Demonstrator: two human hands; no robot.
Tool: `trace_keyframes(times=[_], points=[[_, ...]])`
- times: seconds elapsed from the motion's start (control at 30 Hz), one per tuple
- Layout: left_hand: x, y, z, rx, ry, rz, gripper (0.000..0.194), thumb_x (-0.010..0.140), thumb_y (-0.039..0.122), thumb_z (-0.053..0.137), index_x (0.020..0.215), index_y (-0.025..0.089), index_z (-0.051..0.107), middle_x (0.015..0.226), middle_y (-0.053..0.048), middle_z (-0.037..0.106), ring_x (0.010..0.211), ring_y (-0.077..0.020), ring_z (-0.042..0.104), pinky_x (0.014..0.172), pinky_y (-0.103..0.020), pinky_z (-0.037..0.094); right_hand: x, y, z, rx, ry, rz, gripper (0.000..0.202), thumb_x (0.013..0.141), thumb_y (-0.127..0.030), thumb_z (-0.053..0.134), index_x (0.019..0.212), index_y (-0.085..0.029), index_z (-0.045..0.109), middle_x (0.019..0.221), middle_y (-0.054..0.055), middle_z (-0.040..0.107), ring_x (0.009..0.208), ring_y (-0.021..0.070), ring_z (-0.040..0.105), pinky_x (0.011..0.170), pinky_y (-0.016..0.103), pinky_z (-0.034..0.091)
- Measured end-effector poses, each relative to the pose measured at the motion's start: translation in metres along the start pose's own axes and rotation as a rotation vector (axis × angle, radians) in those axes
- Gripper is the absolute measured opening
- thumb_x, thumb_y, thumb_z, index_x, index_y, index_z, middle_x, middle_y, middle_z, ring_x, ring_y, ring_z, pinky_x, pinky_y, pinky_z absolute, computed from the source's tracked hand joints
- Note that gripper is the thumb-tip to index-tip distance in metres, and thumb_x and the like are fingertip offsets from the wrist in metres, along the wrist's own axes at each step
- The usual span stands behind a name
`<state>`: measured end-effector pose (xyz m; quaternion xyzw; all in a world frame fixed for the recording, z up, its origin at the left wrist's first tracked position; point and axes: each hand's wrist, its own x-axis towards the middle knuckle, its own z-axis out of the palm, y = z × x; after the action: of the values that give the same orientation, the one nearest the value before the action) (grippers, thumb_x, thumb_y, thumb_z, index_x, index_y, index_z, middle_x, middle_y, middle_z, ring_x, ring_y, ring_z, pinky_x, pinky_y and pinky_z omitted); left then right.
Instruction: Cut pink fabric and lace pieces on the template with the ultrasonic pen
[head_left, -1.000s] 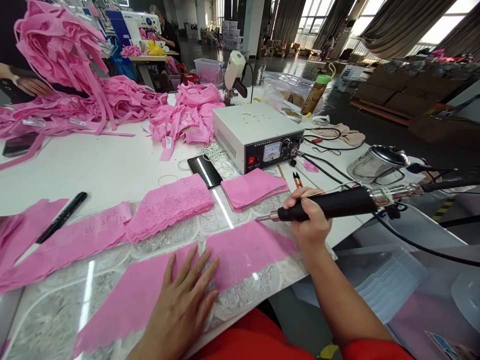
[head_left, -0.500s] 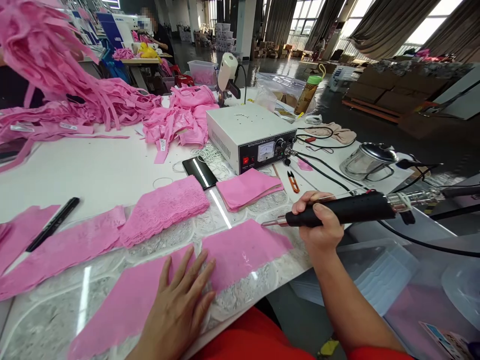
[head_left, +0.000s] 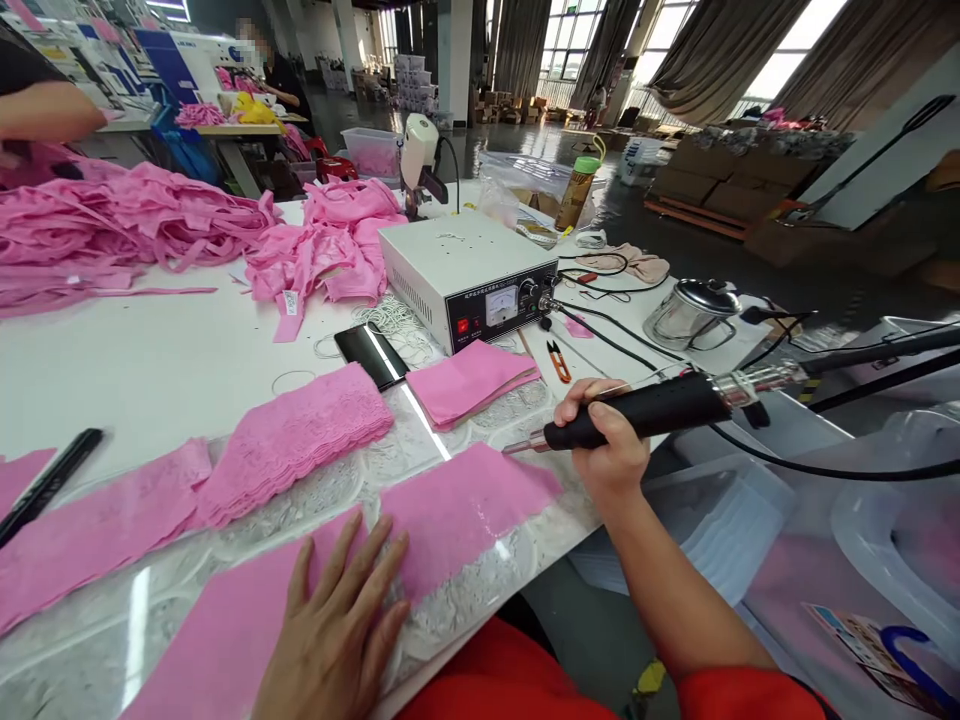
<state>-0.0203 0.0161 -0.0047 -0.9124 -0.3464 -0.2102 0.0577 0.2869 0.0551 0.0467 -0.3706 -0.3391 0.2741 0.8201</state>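
A: White table [head_left: 172, 345]: left panel [head_left: 217, 630] and right panel [head_left: 465, 515], pink fabric, lying flat. Hands?

B: Left hand [head_left: 330, 620]: spread, palm down on the left panel, gripping nothing. Right hand [head_left: 611, 435]: curled round the black handle [head_left: 667, 405] of a tool [head_left: 750, 384], metal tip [head_left: 529, 442] at the right panel's upper edge.

A: Handling?

B: Fabric probably light and limp, best pressed flat; tool rigid, likely weighty, best held by the handle.
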Motion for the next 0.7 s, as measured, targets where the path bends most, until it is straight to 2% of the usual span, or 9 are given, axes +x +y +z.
trace_keyframes(times=[0.17,0.3,0.43,0.7], points=[[0.0,-0.001,0.0,0.008,-0.001,0.013,0.052,0.094,0.024,0.046,0.146,0.021,0.041,0.143,-0.006,0.052,0.146,-0.0245,0.024,0.122,-0.047,0.005,-0.001,-0.013,-0.016,-0.016,0.049,-0.003,0.007,0.065,-0.022,0.061,0.071,-0.019,0.059,0.072,-0.001,0.059,0.052,0.0104,0.054,0.05,0.027,0.047],[-0.001,-0.001,0.001,0.013,-0.002,0.01,0.052,0.094,0.024,0.046,0.146,0.021,0.041,0.143,-0.006,0.052,0.146,-0.0249,0.024,0.122,-0.047,0.006,-0.002,-0.018,-0.024,-0.044,0.035,-0.026,0.008,0.064,-0.022,0.062,0.071,-0.018,0.06,0.071,0.0,0.059,0.051,0.0107,0.054,0.049,0.028,0.047],[-0.001,-0.001,0.0,0.017,-0.012,0.004,0.053,0.095,0.025,0.045,0.147,0.023,0.039,0.143,-0.005,0.053,0.146,-0.0248,0.026,0.121,-0.047,0.006,-0.003,-0.019,-0.024,-0.061,0.023,-0.021,0.009,0.065,-0.024,0.062,0.072,-0.019,0.06,0.071,0.0,0.058,0.051,0.0109,0.054,0.049,0.028,0.046],[0.001,-0.001,-0.002,0.012,-0.01,0.018,0.054,0.094,0.024,0.046,0.147,0.02,0.04,0.142,-0.007,0.053,0.146,-0.0247,0.024,0.122,-0.047,0.005,-0.006,-0.017,-0.022,-0.062,-0.013,-0.01,0.009,0.067,-0.025,0.064,0.072,-0.02,0.059,0.072,-0.001,0.058,0.053,0.0111,0.054,0.05,0.028,0.046]])
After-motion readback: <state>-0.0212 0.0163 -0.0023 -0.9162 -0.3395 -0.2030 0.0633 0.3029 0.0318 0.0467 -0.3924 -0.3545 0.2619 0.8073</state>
